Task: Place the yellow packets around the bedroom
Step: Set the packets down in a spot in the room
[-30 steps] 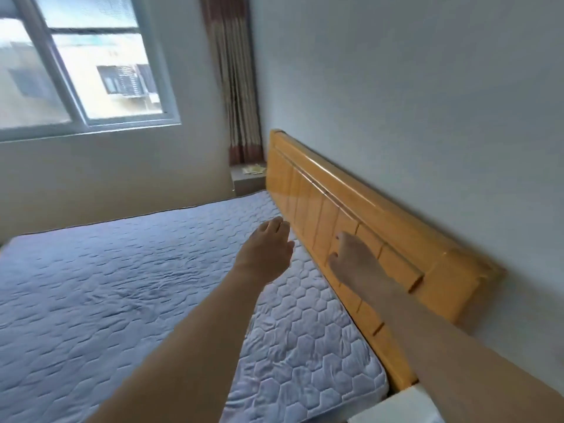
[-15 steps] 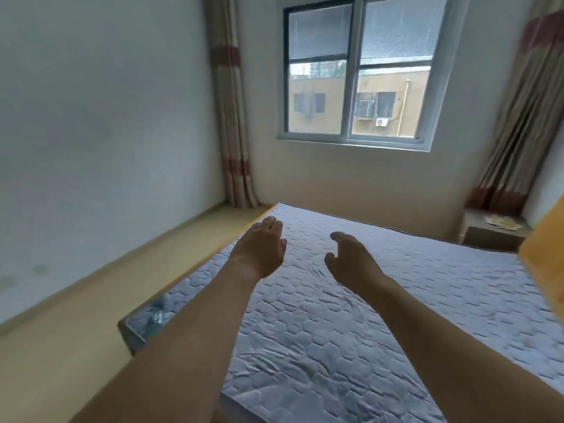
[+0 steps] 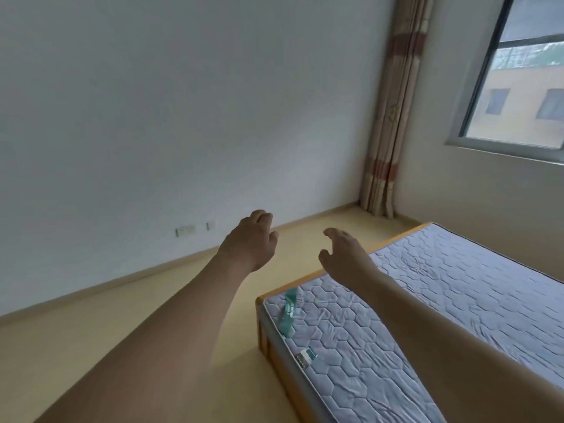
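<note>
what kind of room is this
Most likely a sparsely furnished bedroom: a quilted mattress lies on a wooden bed frame, a striped curtain hangs beside a window, and wall sockets sit low on the plain wall.

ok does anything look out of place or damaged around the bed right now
Nothing looks damaged or spilled. The mattress lies bare, with no sheet, and a green ribbon tag lies loose across its near corner. Both the left hand and the right hand hold nothing, and no yellow packet is in view.
</note>
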